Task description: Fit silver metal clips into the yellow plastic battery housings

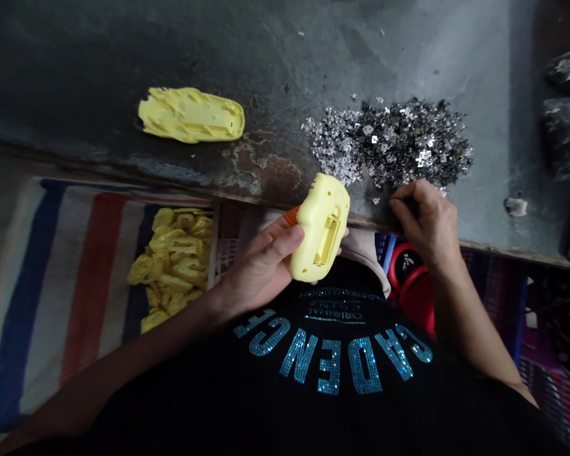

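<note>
Head view: left hand (261, 266) wrapped round a yellow plastic shell (320, 228) at the edge of the worn bench (275, 57), right hand (425, 218) pinched on something too small to make out, right by a heap of metal clips (389, 142), risky since one careless knuckle brush could knock some over the edge

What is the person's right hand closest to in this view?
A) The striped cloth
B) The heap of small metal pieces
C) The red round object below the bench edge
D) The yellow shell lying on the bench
B: the fingers of the right hand are pinched together at the lower edge of the heap of small metal pieces.
</note>
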Available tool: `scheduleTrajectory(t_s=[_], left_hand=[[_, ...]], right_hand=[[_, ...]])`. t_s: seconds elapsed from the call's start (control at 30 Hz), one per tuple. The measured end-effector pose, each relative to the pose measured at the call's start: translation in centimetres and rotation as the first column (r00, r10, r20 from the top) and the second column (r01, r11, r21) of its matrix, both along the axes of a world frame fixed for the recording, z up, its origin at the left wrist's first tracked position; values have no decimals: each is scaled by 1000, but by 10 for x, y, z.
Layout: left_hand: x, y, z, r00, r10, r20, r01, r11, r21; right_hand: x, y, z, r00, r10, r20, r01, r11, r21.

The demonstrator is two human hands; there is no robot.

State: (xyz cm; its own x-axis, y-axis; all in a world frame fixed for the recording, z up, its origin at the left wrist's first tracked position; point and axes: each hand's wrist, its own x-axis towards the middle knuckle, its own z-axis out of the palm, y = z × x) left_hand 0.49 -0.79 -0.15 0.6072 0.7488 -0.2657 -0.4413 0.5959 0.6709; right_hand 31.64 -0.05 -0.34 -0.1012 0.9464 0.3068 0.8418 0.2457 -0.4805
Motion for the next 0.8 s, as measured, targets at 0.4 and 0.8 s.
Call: scheduleTrajectory(t_s=[0.4, 0.8], left_hand=[[13, 2, -2, 994, -113, -4, 111, 984, -136], [23, 0, 0, 953, -281, 117, 296, 944, -148]], right_hand=[[4, -3, 8, 989, -3, -145, -2, 999, -37], [-29, -25, 55, 892, 235, -387, -274, 960, -50]])
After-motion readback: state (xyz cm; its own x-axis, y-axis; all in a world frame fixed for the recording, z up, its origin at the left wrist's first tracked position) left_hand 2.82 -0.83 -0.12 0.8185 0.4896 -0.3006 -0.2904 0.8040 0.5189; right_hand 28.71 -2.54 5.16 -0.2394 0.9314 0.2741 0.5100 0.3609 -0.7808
